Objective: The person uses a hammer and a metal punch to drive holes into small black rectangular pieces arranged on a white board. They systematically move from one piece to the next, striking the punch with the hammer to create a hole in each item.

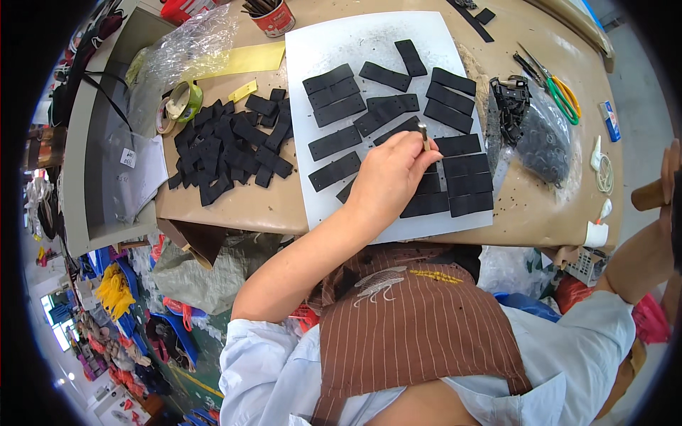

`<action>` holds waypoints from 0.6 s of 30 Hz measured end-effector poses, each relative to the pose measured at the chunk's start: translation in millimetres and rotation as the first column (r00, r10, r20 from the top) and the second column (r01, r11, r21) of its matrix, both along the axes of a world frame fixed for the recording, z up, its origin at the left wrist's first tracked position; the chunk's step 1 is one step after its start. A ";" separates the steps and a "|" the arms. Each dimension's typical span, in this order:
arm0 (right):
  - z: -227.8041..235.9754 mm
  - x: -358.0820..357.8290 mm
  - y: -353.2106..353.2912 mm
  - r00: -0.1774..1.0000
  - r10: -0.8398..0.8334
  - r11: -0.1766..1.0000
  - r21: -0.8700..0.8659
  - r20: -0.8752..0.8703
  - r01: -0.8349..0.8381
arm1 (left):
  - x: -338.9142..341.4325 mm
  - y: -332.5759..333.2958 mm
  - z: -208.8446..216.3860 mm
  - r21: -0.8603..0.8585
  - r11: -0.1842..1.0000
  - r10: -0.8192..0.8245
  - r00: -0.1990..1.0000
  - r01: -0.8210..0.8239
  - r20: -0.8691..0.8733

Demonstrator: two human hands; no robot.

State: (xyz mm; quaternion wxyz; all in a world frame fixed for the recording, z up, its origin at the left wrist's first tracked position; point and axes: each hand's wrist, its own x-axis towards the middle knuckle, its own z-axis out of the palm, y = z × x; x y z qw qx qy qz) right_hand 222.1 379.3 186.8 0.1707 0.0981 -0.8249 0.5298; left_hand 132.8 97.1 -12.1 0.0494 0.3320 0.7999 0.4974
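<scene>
Over the white board, my left hand is closed around a short metal punch standing roughly upright. Beneath it lie black strips, and some of the strips near the hand are partly hidden by it. Further black strips are laid in loose rows on the board, several with small holes. Raised at the far right edge, my right hand grips a wooden handle. The other end of that tool is out of the picture.
Left of the board lies a heap of black strips beside tape rolls. A red tin stands behind. On the right are scissors, a plastic bag of small dark parts, a blue box and a coiled white cord.
</scene>
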 end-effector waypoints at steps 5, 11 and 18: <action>-56.9 3.0 -36.8 0.952 -0.024 0.906 0.408 0.304 -0.108 | 18.6 -3.4 -4.1 -0.072 0.997 0.021 0.960 -0.043 -0.278; -45.3 22.5 -49.2 0.925 -0.037 0.999 0.028 0.378 0.028 | -8.9 -8.0 29.7 0.288 0.910 0.095 0.825 -0.299 0.557; -87.8 29.7 -38.9 0.908 0.026 0.976 0.187 0.418 -0.114 | 25.3 -54.1 23.5 0.098 0.974 0.126 0.848 -0.204 0.515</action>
